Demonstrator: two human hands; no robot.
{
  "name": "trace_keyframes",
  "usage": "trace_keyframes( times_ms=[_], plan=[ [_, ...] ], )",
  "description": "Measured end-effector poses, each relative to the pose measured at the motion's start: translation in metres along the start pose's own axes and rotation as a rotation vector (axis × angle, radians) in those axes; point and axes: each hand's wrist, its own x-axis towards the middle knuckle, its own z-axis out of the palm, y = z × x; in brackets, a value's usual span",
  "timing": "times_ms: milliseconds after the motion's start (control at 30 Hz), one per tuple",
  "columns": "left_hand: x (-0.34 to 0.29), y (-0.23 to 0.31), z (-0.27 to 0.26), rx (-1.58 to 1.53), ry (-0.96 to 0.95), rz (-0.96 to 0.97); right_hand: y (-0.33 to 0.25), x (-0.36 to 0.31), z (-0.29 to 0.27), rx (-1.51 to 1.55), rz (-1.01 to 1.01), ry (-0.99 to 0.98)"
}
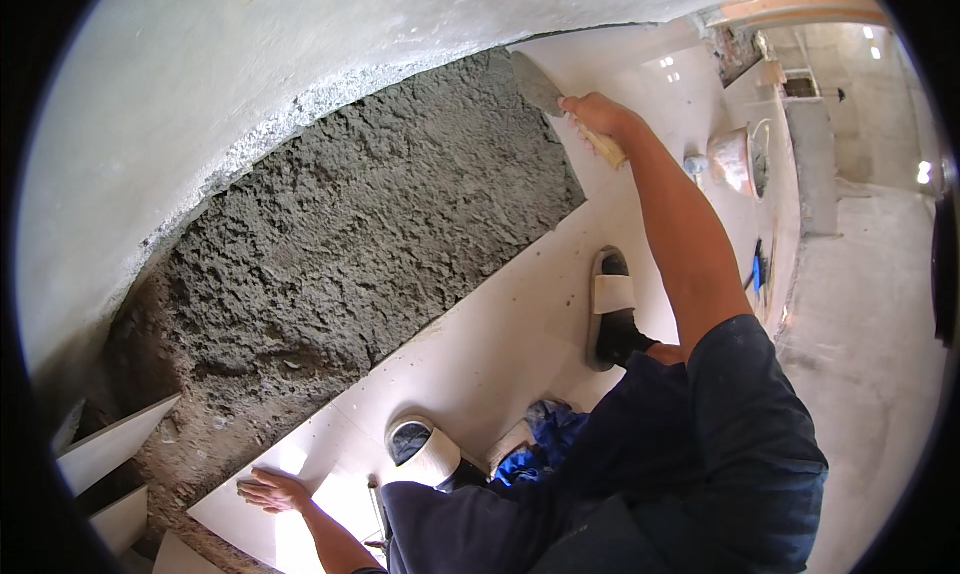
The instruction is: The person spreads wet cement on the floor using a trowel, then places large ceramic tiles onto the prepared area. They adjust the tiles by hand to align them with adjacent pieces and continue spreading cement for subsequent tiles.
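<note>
Head view: flat-bladed trowel (538, 84) meets lumpy grey mortar (375, 204).

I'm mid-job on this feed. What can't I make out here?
All in the head view:
- Trowel: part of its handle is covered by the right grip.
- Left grip: palm hidden, turned down.
- Blue bundle: partly behind the trousers.
- Bucket: contents unclear at this angle.
- Leaning tile piece: shadow obscures its underside.
- Blue item: too small to identify.
</note>
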Motion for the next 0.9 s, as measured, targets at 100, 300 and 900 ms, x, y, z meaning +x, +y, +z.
trace_keyframes(
  times_ms=[100,300,900],
  plan=[
    [0.001,0.000,-0.001,0.016,-0.012,-0.003,-0.007,0.011,0.002,0.017,0.012,-0.047],
    [0.001,-0.002,-0.002,-0.001,-0.017,0.002,0.003,0.022,0.011,0.088,0.036,-0.138],
    [0.001,-0.003,0.006,0.005,0.050,0.035,0.191,-0.102,0.036,0.111,0.254,-0.083]
  ],
)
